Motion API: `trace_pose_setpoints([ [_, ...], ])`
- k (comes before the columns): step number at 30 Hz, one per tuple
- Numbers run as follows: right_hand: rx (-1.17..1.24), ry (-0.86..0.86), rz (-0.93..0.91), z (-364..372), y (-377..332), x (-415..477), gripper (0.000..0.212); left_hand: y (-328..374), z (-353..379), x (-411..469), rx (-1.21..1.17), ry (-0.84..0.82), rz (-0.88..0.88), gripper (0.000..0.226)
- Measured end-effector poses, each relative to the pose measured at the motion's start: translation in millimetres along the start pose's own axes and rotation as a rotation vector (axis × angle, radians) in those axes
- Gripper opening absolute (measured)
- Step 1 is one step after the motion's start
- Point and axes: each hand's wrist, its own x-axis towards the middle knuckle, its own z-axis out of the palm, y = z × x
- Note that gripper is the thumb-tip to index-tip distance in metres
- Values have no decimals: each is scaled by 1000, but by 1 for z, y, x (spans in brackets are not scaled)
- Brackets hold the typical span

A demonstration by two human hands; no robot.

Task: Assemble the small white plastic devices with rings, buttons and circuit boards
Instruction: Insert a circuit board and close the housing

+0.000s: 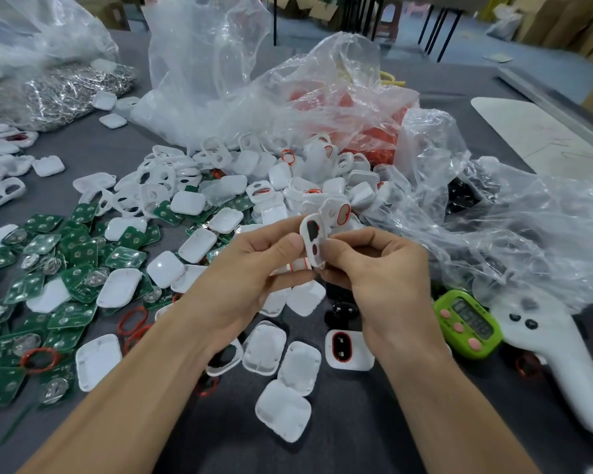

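Both hands meet above the table's middle and pinch one white device shell that has a red-rimmed opening with dark buttons in it. My left hand grips its left edge with the thumb on top. My right hand holds its right edge. A second white piece with a red ring shows under the fingers. Green circuit boards lie in a heap at the left. White shells lie scattered in front, loose red rings beside them. A shell with ring and black buttons lies below my right hand.
Crumpled clear plastic bags crowd the back and right. One bag holds red rings, and a bag of metal parts sits far left. A green timer and a white controller lie at the right. Black buttons sit near my wrist.
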Motion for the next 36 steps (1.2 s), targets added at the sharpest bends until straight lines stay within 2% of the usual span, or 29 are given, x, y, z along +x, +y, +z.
trace_pose_setpoints([
  [3, -49, 20, -36, -2, 1, 1, 12, 0, 5, -1, 21, -39, 3, 53],
  [7, -104, -9, -70, -5, 1, 2, 13, 0, 4, 0, -43, -26, -38, 47],
  [10, -363, 58, -271, -9, 3, 6, 15, 2, 1, 1, -128, -11, -105, 45],
  [12, -477, 10, -406, -12, 0, 7, 23, 2, -1, 1, -145, -29, -125, 43],
  [16, -656, -116, -499, -16, -2, 7, 20, -1, -2, 0, -139, -82, -149, 38],
  [17, -696, -118, -513, -17, -2, 7, 26, -2, -3, 1, -135, -94, -149, 37],
  [18, -703, -121, -515, -17, -3, 7, 32, -2, -3, 1, -133, -102, -148, 36],
  [21, -671, -156, -471, -20, -5, 8, 20, -2, -3, 0, -134, -114, -145, 35],
  [28, -652, -186, -366, -21, -1, 11, 13, -2, 1, -1, -99, -79, -164, 30],
  [32, -540, -167, -275, -19, 3, 12, 13, -1, 2, -1, -121, -67, -160, 31],
  [36, -437, -219, -164, -19, 4, 15, 13, 0, 2, -2, -142, -60, -157, 28],
])
